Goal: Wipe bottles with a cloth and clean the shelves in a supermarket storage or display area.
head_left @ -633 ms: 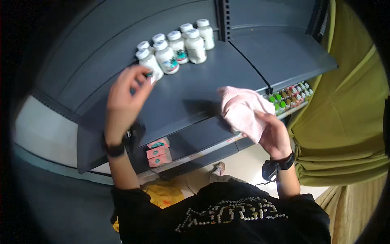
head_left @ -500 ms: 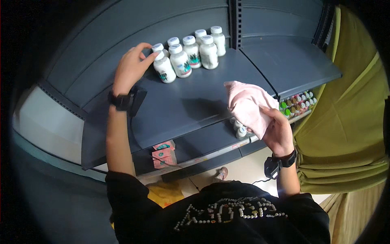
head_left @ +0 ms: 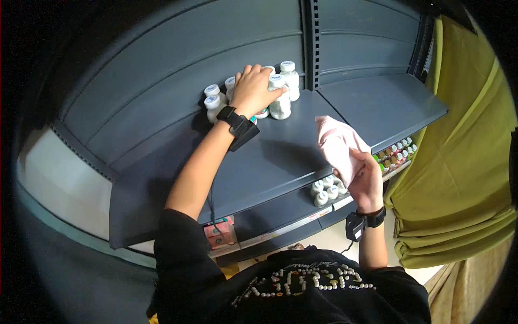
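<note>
On the dark grey shelf stands a tight group of white bottles with white caps, several in all. My left hand reaches over the middle of this group, fingers apart. Its thumb lies against a front bottle towards the right, and the fingertips are among the caps. The hand covers some of the bottles, so contact beneath it is hidden. My right hand grips a folded pale pink cloth in front of the shelf edge, thumb on top. Both wrists wear black straps with small devices.
A lower shelf holds small white bottles, pink boxes and a row of small capped bottles. A slotted upright post divides the back panel. An olive-green curtain hangs at the right.
My left hand has moved right, from the leftmost bottles to above the middle ones. The view has tilted a little upward. My right hand still holds the cloth, and the bottles keep their arrangement.
</note>
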Demonstrator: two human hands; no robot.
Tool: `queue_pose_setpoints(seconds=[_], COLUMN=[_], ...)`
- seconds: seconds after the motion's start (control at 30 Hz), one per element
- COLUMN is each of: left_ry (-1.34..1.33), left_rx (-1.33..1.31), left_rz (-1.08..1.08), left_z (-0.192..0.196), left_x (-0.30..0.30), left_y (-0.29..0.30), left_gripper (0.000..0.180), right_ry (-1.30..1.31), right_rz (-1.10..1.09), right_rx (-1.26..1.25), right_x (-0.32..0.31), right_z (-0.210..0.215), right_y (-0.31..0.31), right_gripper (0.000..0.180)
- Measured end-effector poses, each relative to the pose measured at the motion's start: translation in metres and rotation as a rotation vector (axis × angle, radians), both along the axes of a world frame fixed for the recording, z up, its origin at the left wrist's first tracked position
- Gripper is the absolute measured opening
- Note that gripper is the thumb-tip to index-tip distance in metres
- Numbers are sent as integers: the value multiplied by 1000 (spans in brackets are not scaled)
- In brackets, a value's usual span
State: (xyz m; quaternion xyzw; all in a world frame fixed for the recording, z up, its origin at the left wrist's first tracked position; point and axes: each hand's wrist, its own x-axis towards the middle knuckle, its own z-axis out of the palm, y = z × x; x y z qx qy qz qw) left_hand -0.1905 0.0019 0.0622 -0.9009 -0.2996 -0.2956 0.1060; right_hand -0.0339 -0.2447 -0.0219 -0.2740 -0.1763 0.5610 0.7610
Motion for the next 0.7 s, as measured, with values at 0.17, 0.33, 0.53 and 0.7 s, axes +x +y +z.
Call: queue_pose_setpoints(seconds=[0.17, 0.33, 0.53, 0.7], left_ry=[199, 135, 40, -60], left_rx=[16, -93, -106, -146], left_rz=[79, 75, 28, -67], left_z=[-9, -4, -5, -7], left_x=[28, 47, 48, 52], left_y=[28, 42, 45, 35], left_gripper=[58, 56, 47, 38], right_ry=[42, 68, 68, 69], right_rz=[-107, -163, -155, -224], right_rx=[-24, -40, -27, -77], right_x=[5, 25, 28, 22], right_z=[-9, -20, -31, -29], right_y=[5, 14, 27, 34], right_gripper=[38, 34, 26, 27])
